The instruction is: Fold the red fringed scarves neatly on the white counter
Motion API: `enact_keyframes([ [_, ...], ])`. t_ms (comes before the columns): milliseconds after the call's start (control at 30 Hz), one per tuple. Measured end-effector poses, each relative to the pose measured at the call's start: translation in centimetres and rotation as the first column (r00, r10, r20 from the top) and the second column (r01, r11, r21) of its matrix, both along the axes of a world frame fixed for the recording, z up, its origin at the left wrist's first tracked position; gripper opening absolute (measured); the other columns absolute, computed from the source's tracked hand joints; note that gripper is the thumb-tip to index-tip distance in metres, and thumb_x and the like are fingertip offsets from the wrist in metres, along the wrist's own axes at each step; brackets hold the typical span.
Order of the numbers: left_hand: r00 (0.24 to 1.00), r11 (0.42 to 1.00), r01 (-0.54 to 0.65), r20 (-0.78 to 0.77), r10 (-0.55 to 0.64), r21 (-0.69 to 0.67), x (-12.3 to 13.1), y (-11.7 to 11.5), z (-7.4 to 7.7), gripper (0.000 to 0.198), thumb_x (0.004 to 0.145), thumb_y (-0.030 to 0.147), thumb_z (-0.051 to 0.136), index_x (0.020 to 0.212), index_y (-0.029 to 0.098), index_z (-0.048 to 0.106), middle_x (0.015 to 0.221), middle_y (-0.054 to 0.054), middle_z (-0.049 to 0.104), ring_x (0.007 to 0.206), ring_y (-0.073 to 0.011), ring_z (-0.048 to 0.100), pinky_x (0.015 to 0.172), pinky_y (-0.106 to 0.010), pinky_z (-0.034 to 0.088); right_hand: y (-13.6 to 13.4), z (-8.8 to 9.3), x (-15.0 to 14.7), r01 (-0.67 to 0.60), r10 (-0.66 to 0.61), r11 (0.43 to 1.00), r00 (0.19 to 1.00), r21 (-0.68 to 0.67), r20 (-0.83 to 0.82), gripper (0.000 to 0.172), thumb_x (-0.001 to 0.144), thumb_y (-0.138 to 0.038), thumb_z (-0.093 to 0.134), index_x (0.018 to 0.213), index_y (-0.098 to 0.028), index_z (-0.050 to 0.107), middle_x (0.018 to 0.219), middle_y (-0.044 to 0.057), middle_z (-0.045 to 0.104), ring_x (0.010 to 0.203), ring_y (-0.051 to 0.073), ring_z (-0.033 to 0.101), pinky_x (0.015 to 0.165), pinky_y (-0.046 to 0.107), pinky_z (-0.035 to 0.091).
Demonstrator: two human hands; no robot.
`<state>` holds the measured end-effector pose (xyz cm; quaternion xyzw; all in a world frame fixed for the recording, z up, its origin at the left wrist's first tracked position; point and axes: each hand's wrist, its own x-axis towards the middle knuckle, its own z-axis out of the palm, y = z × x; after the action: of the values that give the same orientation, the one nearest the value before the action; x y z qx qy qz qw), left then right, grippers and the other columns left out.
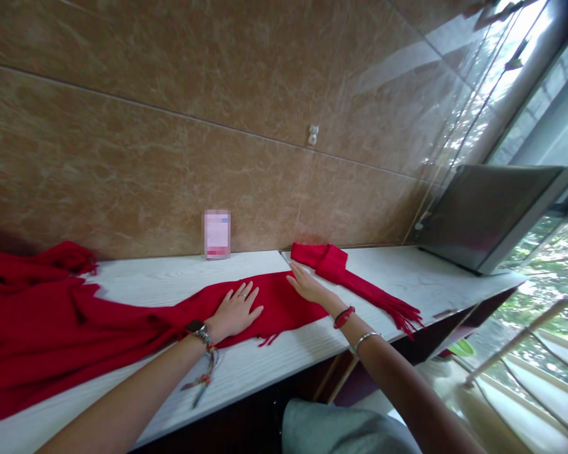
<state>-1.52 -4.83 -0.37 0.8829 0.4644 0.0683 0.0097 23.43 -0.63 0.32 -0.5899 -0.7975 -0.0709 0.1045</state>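
Note:
A red scarf point(279, 296) lies spread along the white counter, running from the big heap of red cloth on the left. Flat on its middle rests my left hand point(235, 313), fingers spread, with a watch and a beaded bracelet at the wrist. My right hand point(307, 285) lies on the scarf's right part, fingers stretched toward the wall, nothing gripped. Just beyond the right fingertips is a folded red scarf point(329, 260), whose fringed end trails right to the counter's front edge.
The white counter point(284, 366) runs along a brown tiled wall point(146, 170). A blurred pink card point(217, 234) leans on that wall. At the right end stands a dark grey appliance point(487, 214) beside a window. A small white figure point(313, 134) sticks to the tiles.

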Motion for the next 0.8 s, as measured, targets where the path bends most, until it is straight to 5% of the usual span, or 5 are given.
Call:
enact_keyframes([
  [233,1.0,1.0,-0.01,-0.01,0.01,0.001,0.1,-0.3,0.1,0.057,0.091,0.043,0.026,0.137,0.01,0.027,0.144,-0.014,0.021,0.133,-0.0249,0.018,0.105,-0.045,0.02,-4.6,-1.5,-5.9,-0.326,0.326,0.945,0.945,0.016,0.021,0.049,0.093,-0.037,0.026,0.135,-0.013,0.032,0.139,0.015,0.034,0.129,0.027,0.027,0.099,0.049,0.033],
  [500,1.0,1.0,-0.016,-0.013,0.016,-0.007,0.1,-0.1,0.0,0.057,0.09,0.044,0.027,0.138,0.012,0.026,0.145,-0.013,0.019,0.133,-0.0258,0.017,0.104,-0.046,0.021,-4.5,-2.0,-1.6,-0.238,0.236,0.971,0.962,0.0,0.14,0.042,0.093,-0.028,0.029,0.132,-0.014,0.038,0.139,0.015,0.034,0.129,0.028,0.028,0.096,0.052,0.034],
  [667,1.0,0.999,-0.017,-0.025,0.016,-0.028,0.2,0.0,-0.1,0.058,0.091,0.045,0.026,0.138,0.013,0.024,0.146,-0.013,0.017,0.134,-0.0254,0.015,0.104,-0.046,0.02,-3.9,-1.8,1.5,-0.065,0.07,0.997,0.988,-0.043,0.136,0.039,0.093,-0.027,0.029,0.128,-0.019,0.044,0.138,0.014,0.036,0.13,0.027,0.026,0.094,0.053,0.035],
  [800,0.999,1.0,0.002,-0.049,-0.002,-0.008,0.0,0.0,0.3,0.057,0.091,0.046,0.026,0.138,0.013,0.024,0.146,-0.014,0.017,0.133,-0.0258,0.015,0.104,-0.045,0.021,-3.9,-0.9,1.0,0.06,-0.05,0.992,0.995,-0.115,0.092,0.043,0.092,-0.033,0.029,0.13,-0.015,0.039,0.14,0.017,0.032,0.131,0.028,0.021,0.096,0.057,0.029],
])
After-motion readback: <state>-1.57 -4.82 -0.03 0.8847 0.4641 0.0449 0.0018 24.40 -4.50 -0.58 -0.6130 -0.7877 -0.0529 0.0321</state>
